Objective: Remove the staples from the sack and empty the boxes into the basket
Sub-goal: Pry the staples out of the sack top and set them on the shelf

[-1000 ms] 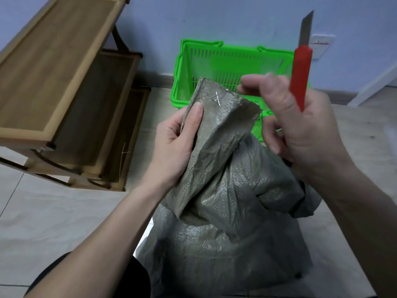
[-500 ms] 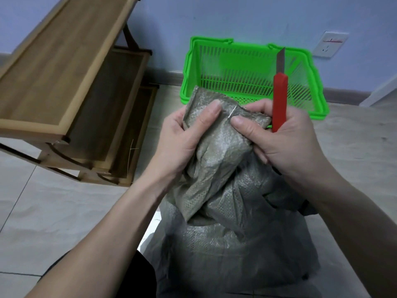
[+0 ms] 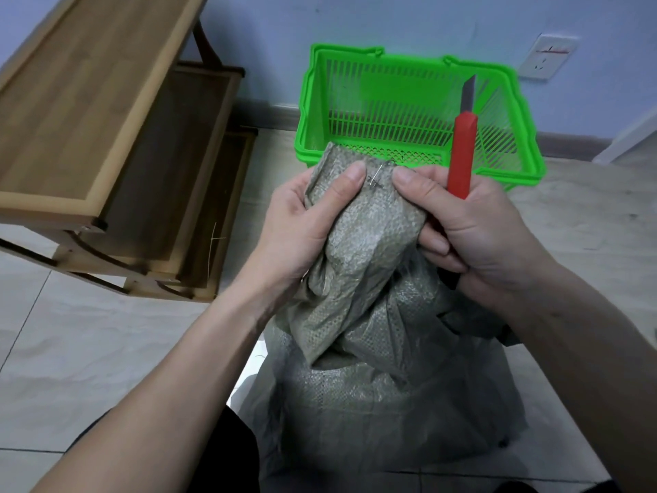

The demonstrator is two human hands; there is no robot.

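Bent metal staple in folded grey woven sack neck, before green plastic basket: left hand grips fabric taut, right hand clutches red utility knife; pry gently, blade outward.

Both forearms are showing bare from the elbow down to the wrist, with no sleeve reaching into view on either side. The left hand and the right hand are wearing no gloves, no rings and no watch, and the nails are looking short and plain. At the bottom edge, dark, almost black clothing is showing under the left forearm, and a small dark piece of it is also appearing at the lower right corner.
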